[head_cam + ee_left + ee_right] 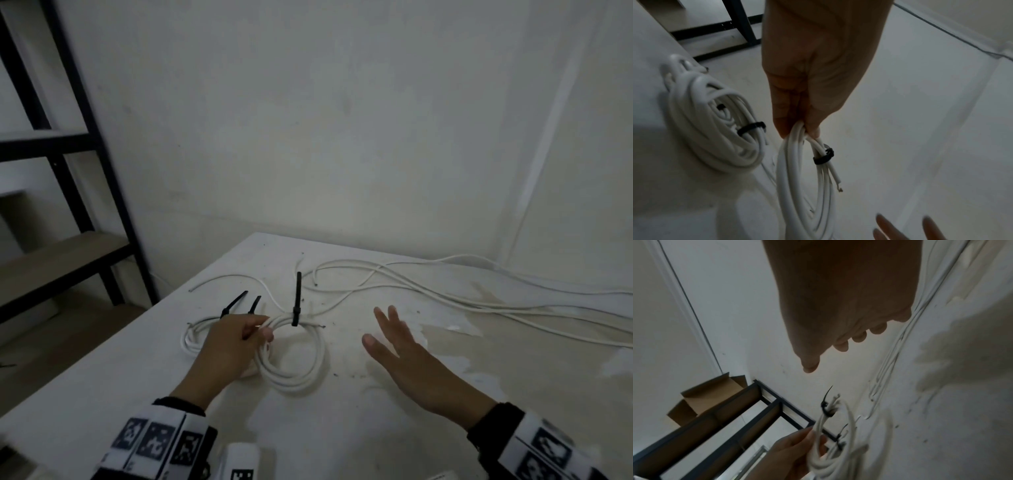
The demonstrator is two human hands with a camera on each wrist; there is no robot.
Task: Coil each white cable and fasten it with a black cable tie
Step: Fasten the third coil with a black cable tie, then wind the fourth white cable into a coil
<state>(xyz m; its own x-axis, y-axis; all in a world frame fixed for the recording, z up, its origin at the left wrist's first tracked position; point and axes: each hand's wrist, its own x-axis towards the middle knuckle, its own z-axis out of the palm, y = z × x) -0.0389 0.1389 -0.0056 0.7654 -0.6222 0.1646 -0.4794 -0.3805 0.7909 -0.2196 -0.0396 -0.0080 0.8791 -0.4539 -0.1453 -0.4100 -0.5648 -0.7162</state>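
On the white table (342, 428) in front of me, my left hand (233, 346) pinches the top strands of a finished coil of white cable (294, 356) between thumb and fingers; the left wrist view shows the loop hanging from that pinch. A black cable tie (296, 301) cinches the coil just right of my fingers, its long tail standing upward and away from me. To the left, partly hidden behind that hand, a second tied coil (193, 337) lies flat, with two more black tie tails (239, 303) angling away from it. My right hand (407, 359) is empty, fingers straight and spread, palm down above the bare table to the right of the held coil, touching nothing. Beyond it, the loose white cables (445, 294) lie uncoiled, their long axis running left to right across the far side of the table, from cut ends near the middle to the right edge, where they trail out of view. I judge the right hand nearer to them: they lie ahead of its fingertips and to the right, well apart from the left hand. A dark metal shelf (68, 192) stands off to the left.
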